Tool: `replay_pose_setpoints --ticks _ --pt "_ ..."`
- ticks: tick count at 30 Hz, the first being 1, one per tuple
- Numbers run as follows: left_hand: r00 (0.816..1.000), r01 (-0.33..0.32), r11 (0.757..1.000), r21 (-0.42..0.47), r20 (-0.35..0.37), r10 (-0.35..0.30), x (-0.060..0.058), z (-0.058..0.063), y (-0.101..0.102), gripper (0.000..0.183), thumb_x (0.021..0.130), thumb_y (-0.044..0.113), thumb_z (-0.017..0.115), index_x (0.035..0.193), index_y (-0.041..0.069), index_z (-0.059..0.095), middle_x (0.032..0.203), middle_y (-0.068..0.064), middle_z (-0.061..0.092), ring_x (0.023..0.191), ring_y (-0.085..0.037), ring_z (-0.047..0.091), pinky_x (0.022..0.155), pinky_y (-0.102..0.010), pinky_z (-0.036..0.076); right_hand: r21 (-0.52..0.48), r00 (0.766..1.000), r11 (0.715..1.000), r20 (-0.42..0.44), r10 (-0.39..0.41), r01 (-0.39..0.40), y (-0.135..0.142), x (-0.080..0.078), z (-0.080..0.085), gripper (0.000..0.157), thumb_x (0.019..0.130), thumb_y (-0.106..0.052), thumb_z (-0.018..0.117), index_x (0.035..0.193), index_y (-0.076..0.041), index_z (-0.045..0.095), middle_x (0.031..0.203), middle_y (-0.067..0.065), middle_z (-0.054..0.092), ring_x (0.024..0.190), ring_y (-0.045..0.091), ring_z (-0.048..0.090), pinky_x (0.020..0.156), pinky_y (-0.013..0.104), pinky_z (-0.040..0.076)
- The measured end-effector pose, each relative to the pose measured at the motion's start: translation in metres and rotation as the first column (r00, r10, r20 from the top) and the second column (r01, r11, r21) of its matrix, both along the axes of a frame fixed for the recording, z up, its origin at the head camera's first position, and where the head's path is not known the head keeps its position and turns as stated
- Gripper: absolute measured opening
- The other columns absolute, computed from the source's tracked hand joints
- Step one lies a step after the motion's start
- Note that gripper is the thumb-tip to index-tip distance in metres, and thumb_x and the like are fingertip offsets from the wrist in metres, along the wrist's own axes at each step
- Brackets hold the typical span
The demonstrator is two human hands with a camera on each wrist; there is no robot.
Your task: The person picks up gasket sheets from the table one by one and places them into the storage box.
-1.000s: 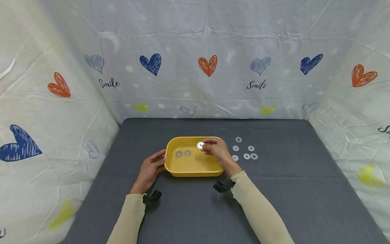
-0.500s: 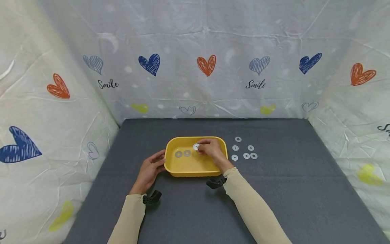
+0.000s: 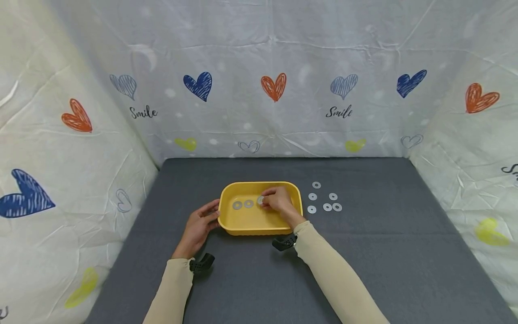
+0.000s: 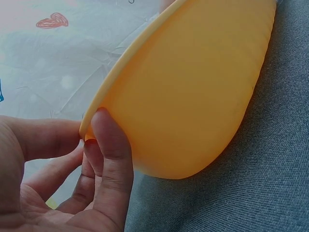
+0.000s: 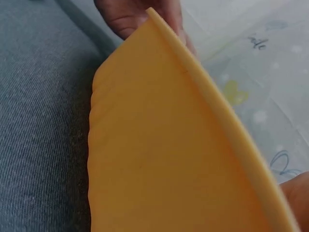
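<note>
A yellow plastic tray sits on the dark grey cloth. At its left end my left hand holds the rim, and the left wrist view shows the digits of that hand on both sides of the lip. Inside the tray, my right hand pinches a flat metal washer low over the floor, its right part hidden by the fingers. To the left of it, two washers lie flat in a row, one washer beside the other washer. The right wrist view shows mostly the outer tray wall.
Several loose washers lie on the cloth right of the tray, among them an upper washer and a far right washer. A white curtain printed with hearts surrounds the table at the back and sides.
My right hand has moved left and lower into the tray with the washer, which now lines up with the two others. My left hand stays at the tray's left end.
</note>
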State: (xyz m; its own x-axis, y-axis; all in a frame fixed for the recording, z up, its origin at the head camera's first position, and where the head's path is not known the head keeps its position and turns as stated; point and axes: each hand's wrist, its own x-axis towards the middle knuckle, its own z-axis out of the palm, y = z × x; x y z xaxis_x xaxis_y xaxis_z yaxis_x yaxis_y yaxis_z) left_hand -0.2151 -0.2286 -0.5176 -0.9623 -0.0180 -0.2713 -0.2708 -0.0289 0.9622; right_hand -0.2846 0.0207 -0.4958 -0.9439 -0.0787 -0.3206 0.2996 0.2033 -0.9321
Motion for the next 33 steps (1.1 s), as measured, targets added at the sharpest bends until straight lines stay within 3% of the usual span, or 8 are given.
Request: replay_pose_setpoints --ticks 8,17,26,29,33 --pt "1.000 0.000 1.000 -0.015 -0.008 0.000 -0.001 0.000 -0.001 0.048 0.100 0.014 0.056 0.146 0.015 0.047 0.132 -0.008 0.050 0.105 -0.016 0.058 0.079 -0.022 0.055 0.069 1.000 0.997 -0.003 0.024 -0.024 -0.002 -0.002 -0.002 0.020 0.085 0.004 0.065 0.103 0.002 0.072 0.084 0.014 0.071 0.063 0.015 0.066 0.061 0.026 0.058" --pt "1.000 -0.006 1.000 -0.026 -0.002 0.005 0.000 0.002 0.001 0.048 0.099 0.013 0.057 0.146 0.015 0.047 0.134 -0.010 0.050 0.107 -0.018 0.058 0.080 -0.022 0.055 0.116 1.000 0.993 0.001 0.021 -0.021 -0.002 -0.002 -0.001 0.019 0.086 0.002 0.066 0.104 0.001 0.072 0.087 0.015 0.073 0.070 0.019 0.070 0.065 0.027 0.059" --pt "1.000 0.014 1.000 -0.006 -0.010 -0.014 0.004 0.004 0.002 0.049 0.099 0.014 0.057 0.147 0.014 0.047 0.138 -0.014 0.048 0.108 -0.019 0.058 0.080 -0.021 0.055 0.271 0.995 0.963 -0.094 0.029 -0.003 0.001 0.004 0.004 0.025 0.083 -0.001 0.066 0.107 -0.002 0.073 0.094 0.009 0.069 0.065 0.014 0.059 0.055 0.019 0.046" --pt "1.000 0.016 1.000 0.003 -0.013 -0.016 0.004 0.003 0.001 0.049 0.100 0.014 0.057 0.147 0.014 0.046 0.138 -0.014 0.047 0.109 -0.020 0.058 0.080 -0.021 0.055 0.248 0.993 0.969 -0.115 0.034 -0.004 0.003 0.005 0.007 0.023 0.086 -0.001 0.065 0.108 -0.001 0.072 0.097 0.010 0.070 0.068 0.013 0.059 0.057 0.019 0.047" --pt "1.000 0.014 1.000 0.013 -0.019 -0.014 0.004 0.002 0.001 0.048 0.100 0.013 0.057 0.146 0.013 0.047 0.137 -0.013 0.048 0.108 -0.020 0.058 0.080 -0.021 0.055 0.196 0.989 0.980 -0.142 0.041 -0.012 0.008 0.008 0.014 0.023 0.087 0.000 0.067 0.110 0.001 0.071 0.101 0.013 0.070 0.075 0.015 0.063 0.067 0.026 0.056"
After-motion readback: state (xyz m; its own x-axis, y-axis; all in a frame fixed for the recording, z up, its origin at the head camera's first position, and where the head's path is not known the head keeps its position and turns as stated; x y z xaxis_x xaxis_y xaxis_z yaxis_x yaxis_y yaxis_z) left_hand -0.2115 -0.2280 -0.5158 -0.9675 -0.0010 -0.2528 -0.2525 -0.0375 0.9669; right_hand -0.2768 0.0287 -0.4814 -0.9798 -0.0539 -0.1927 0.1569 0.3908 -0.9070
